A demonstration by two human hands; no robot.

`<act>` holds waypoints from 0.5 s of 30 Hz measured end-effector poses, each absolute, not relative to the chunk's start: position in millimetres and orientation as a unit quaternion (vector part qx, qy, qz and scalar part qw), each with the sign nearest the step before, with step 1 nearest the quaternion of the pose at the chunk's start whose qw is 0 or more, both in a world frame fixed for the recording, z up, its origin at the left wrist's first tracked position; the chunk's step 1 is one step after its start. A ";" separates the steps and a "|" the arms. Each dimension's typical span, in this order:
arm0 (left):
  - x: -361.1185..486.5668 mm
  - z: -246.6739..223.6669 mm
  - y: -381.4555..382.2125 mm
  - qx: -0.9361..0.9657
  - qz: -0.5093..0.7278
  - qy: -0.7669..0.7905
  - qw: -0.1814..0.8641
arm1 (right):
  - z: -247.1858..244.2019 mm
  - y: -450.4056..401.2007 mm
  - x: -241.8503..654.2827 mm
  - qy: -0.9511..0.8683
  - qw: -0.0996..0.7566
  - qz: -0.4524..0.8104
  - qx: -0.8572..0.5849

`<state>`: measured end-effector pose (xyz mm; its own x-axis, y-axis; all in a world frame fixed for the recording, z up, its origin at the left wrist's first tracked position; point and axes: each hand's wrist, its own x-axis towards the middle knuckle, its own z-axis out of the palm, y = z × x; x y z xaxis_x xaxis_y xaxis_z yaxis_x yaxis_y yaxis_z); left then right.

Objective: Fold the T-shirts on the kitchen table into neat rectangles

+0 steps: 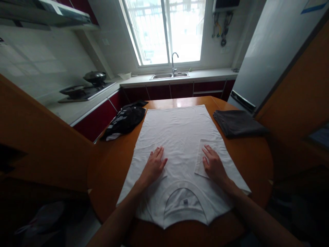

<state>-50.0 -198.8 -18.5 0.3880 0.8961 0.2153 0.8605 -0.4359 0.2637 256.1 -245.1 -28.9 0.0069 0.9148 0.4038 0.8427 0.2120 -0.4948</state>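
A white T-shirt (180,133) lies spread on the round wooden table (108,168), its neckline toward me and its hem at the far side. Both sleeves are folded inward over the body. My left hand (155,164) rests flat on the left sleeve, fingers extended and a little apart. On the folded right sleeve (200,164) lies my right hand (212,163), palm down with its fingers spread. Neither hand grips the cloth.
Dark crumpled clothing (127,120) lies at the table's back left, and a folded dark grey cloth (238,123) at its back right. Beyond are a counter (138,79) with a sink (161,76), a stove (87,92) at left and a fridge (267,51) at right.
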 end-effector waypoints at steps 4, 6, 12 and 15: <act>-50.9 -17.9 -198.3 0.829 0.165 0.532 0.046 | -31.0 -247.1 251.6 -0.710 0.319 0.059 -0.625; -50.8 -16.6 -198.3 0.828 0.164 0.534 0.045 | -32.1 -247.8 250.1 -0.716 0.316 0.058 -0.620; -51.0 -15.7 -197.5 0.823 0.171 0.540 0.037 | -34.2 -248.1 249.9 -0.724 0.315 0.050 -0.612; -52.0 -18.3 -196.3 0.824 0.171 0.539 0.040 | -34.8 -248.0 250.3 -0.727 0.318 0.047 -0.607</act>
